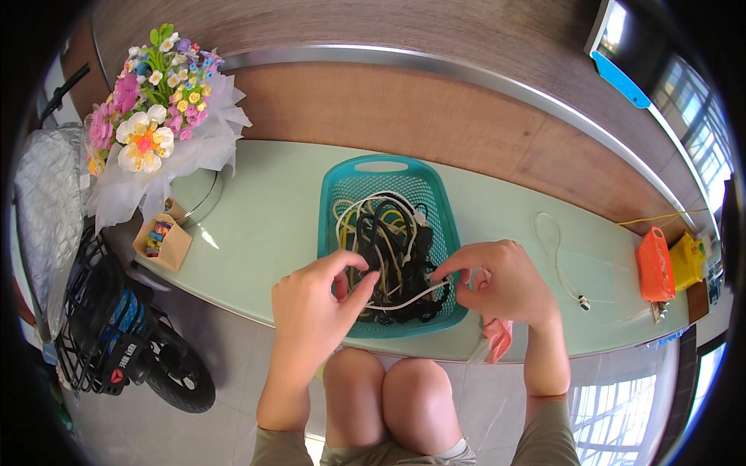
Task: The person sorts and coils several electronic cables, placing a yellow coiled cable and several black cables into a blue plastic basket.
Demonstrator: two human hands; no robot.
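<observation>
A teal plastic basket point(332, 182) stands on the table, holding a tangle of black, white and yellow cables point(381, 233). Over its near right part, my right hand point(505, 283) pinches the end of a white cable point(423, 293) between thumb and forefinger. That cable curves left across the basket's near side. My left hand point(311, 307) hovers at the near left of the basket, thumb and forefinger curved with a small gap between the tips. Partly hidden beneath my right hand lies a pink item in clear plastic point(497, 342) at the table's front edge.
On the right lie a loose white cable point(556, 248), an orange basket point(655, 264) and a yellow container point(687, 262). A flower bouquet point(159, 116) and a small box of colourful items point(162, 242) stand on the left. A black scooter point(132, 334) is parked beside the pale green table point(256, 202).
</observation>
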